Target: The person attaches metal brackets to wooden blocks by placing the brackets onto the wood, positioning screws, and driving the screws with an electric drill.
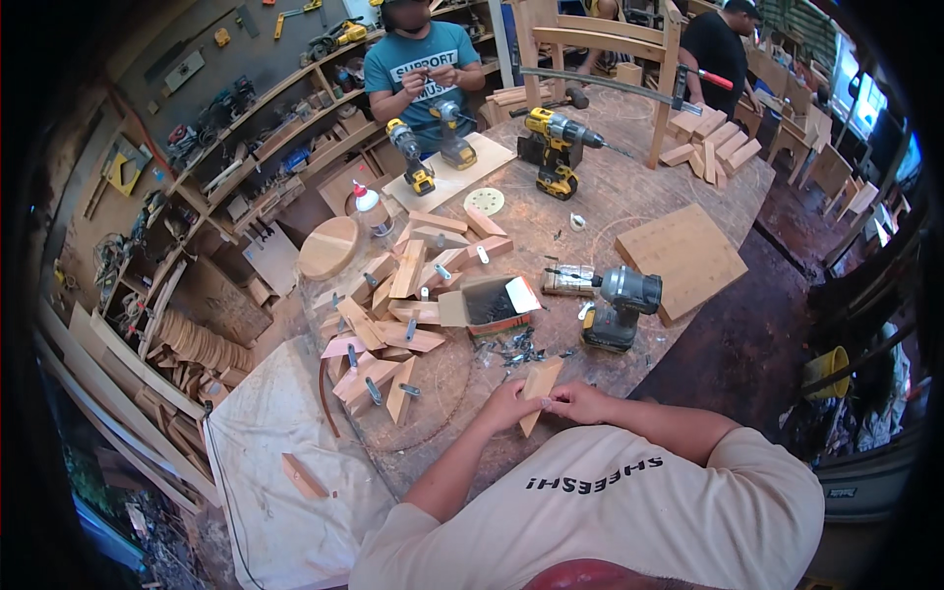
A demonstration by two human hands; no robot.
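Close to my body at the table's near edge, a short wooden block with angled ends [542, 379] stands tilted between my hands. My left hand [506, 405] is wrapped round its left side. The fingers of my right hand [580, 403] are pinched together at the block's right edge; whether they hold a small part there is hidden. Just beyond lie loose dark metal pieces [521, 348], spilled before an open cardboard box [492, 307]. A cordless driver [619, 305] stands right of the box. To the left is a pile of wooden blocks [408, 270], several with small metal plates attached.
A yellow drill [557, 147] and two more drivers stand farther back, near a glue bottle [372, 208]. A flat wooden board [680, 258] lies at right. A clamped wooden chair frame [600, 39] stands at the far side. One person [423, 69] faces the table; another works at far right.
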